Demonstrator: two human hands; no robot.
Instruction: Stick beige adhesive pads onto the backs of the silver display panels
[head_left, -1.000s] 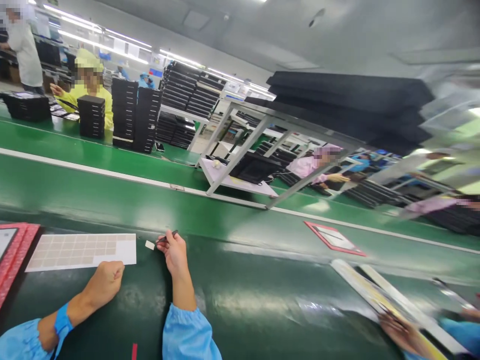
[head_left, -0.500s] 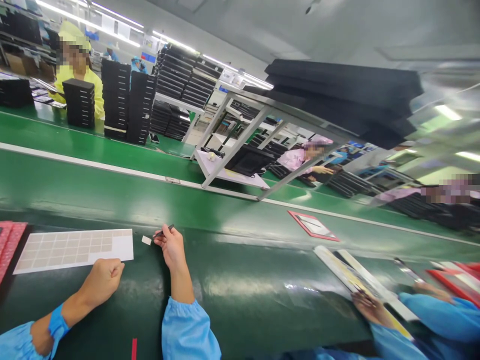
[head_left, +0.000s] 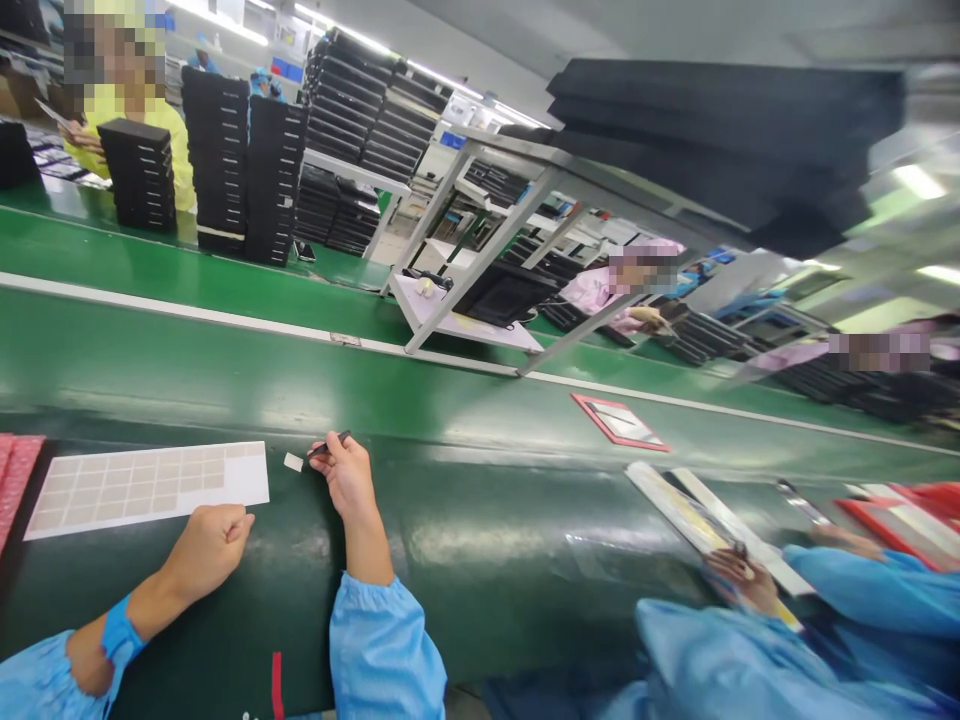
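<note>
Green bench (head_left: 487, 550) spans the frame, stacked black trays (head_left: 217, 160) standing at upper left. At lower left lies a white sheet (head_left: 150, 485) of beige rectangles, several missing at its right end. Just below that end, my left hand (head_left: 212, 545) is curled into a fist; I cannot tell whether it holds anything. Near the sheet's right edge, a small pale label (head_left: 293, 462) sits at the tip of dark tweezers (head_left: 324, 449), pinched in my right hand (head_left: 349, 478). At lower right a co-worker's hand (head_left: 754, 587) rests over a long white strip (head_left: 667, 503).

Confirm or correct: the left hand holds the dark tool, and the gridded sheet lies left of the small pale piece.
Wrong hand: the head view shows the right hand holding the dark tool. The gridded sheet does lie left of the small pale piece.
</note>
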